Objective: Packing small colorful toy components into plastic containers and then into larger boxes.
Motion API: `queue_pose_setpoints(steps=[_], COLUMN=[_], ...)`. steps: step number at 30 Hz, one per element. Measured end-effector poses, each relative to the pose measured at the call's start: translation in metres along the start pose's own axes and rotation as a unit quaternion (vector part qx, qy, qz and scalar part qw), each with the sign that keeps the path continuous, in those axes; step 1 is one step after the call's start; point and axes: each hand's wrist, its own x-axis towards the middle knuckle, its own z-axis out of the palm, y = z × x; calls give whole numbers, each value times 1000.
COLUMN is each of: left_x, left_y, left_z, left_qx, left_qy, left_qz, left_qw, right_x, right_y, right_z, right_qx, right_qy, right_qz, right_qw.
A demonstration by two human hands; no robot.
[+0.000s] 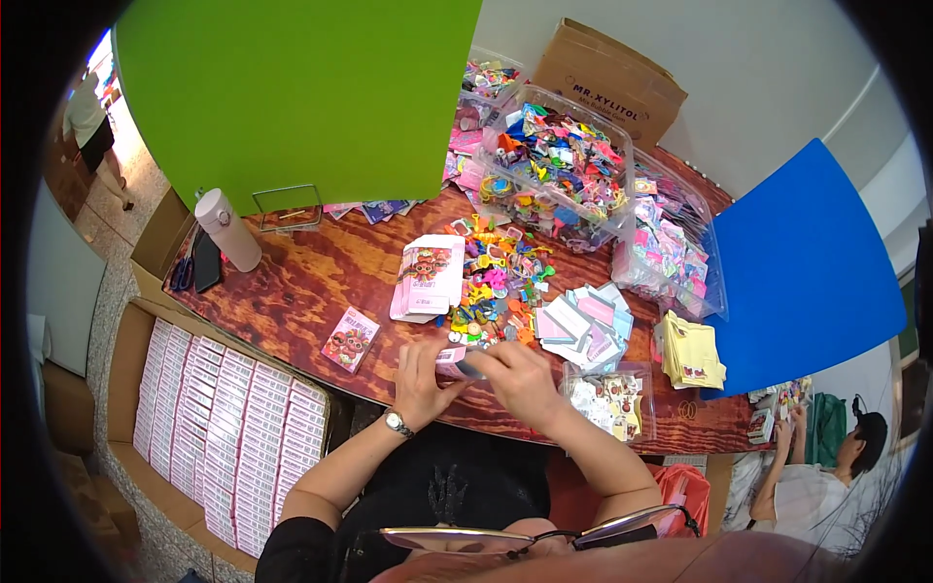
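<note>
My left hand, with a watch at its wrist, grips a small pink box over the table's near edge. Fingers of my right hand are pinched at the box's right end, by a small dark grey piece that they partly hide. Just beyond lies a pile of colourful small plastic toys. A stack of pink and white flat cartons is left of the pile. Farther left, a printed pink box lies by itself. Loose pastel cards spread right of the toys.
Clear bins of trinkets stand at the back beside a cardboard box. Yellow packets and a clear tray lie right. A bottle stands left. A carton of pink boxes is lower left; another person sits right.
</note>
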Motion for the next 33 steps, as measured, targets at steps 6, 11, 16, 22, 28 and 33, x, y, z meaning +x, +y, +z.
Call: queue_pose_setpoints(steps=[6, 11, 16, 22, 28, 33], left_x=[-17, -20, -11, -13, -12, -11], left_y=[-8, -15, -16, -13, -14, -17], left_z=[-1, -13, -10, -6, -2, -2], left_qx=[-32, -18, -29, -59, -70, -80], left_qy=[-42, -64, -68, -70, -92, -95], left_qz=[-22, -90, -88, -93, -139, -147], left_qw=[998, 994, 993, 991, 984, 981], right_x=[-20, -7, -17, -30, -35, -29], right_y=[-9, 29, 128, 155, 149, 137], right_z=[32, 9, 32, 62, 64, 42], right_qx=[-25, 105, -77, -67, -75, -17], right_qy=[12, 15, -222, -261, -201, -96], right_qz=[-27, 111, 250, 232, 240, 192], right_qw=[999, 988, 939, 935, 947, 976])
